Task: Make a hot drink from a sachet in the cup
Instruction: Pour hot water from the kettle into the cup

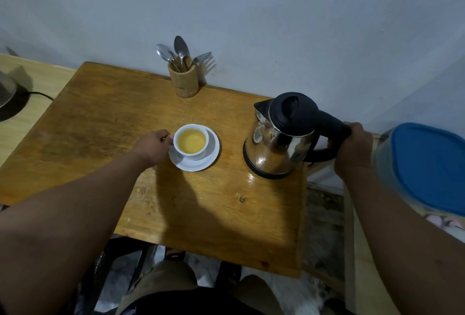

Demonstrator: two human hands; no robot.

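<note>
Nearest, the right hand [353, 150] is wrapped around the kettle [279, 138] handle — the kettle stands upright on the wooden table [100, 123], spout toward the cup [191, 142]. The left hand [153, 147] pinches the cup's handle; the cup sits on its saucer [212, 148], holding yellowish liquid. Likely pouring is finished — next, stir gently while steadying the cup.

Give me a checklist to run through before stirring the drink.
1. Cup seated on saucer: ok.
2. Cup filled with yellowish liquid: ok.
3. Left hand steadying the cup at its handle side: ok.
4. Kettle upright on the table, lid shut: ok.
5. Right hand free to take a spoon from the holder: not ok, it grips the kettle handle.
6. Powder fully dissolved: cannot tell.
</note>
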